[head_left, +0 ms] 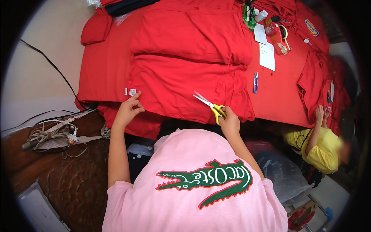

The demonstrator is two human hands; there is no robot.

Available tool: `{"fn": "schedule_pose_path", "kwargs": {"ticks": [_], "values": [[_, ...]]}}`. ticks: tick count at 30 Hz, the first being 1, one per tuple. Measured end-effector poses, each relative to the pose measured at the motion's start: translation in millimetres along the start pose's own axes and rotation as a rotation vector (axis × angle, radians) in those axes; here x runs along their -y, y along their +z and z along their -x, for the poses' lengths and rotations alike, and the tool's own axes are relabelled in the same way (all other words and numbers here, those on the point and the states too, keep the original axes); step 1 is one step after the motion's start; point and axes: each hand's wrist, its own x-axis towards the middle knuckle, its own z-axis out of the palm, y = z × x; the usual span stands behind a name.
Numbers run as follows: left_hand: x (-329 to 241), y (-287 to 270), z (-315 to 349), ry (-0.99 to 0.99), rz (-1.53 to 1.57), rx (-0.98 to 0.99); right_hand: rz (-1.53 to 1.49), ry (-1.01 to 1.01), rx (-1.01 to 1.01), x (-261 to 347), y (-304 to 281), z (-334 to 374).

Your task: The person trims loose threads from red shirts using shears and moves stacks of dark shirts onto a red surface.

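My right hand (230,121) grips a pair of scissors (217,112) by the yellow handles. Their silver blades are slightly apart and point up and left over the red cloth. My left hand (129,110) is at the near left edge of a red garment (185,87) lying flat on the table. Its thumb and fingers are apart, with nothing seen between them. Just beyond those fingertips is a small white label (132,92) on the cloth, with a narrower one beside it. Another red garment (181,36) lies folded farther back.
Blue-handled thread snips (256,82) and white paper slips (267,56) lie on the red-covered table to the right. A tape roll (284,32) is behind them. A co-worker in a yellow top (324,152) handles red cloth at far right. Tangled cables (48,135) are at left.
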Motion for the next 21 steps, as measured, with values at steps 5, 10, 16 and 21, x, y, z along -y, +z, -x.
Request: {"fn": "schedule_pose_path", "kwargs": {"ticks": [5,10,16,21], "values": [[-8.6,-55.8,-23.6,0.161,0.255,-0.673,-0.638,0.101,0.135,-15.9,-20.9,-18.9],[31.4,-68.3,-47.6,0.035,0.194,-1.082,-0.732,0.147,0.172,-2.6,-50.8,-23.6],[-17.6,44.9,2.9,-0.38,0.944,-0.282,-0.82,0.266,0.053,-1.6,-62.1,-7.2],[-50.6,122.0,33.1,-0.493,1.148,-0.023,-0.73,0.204,0.109,1.6,-59.9,-3.8]]}}
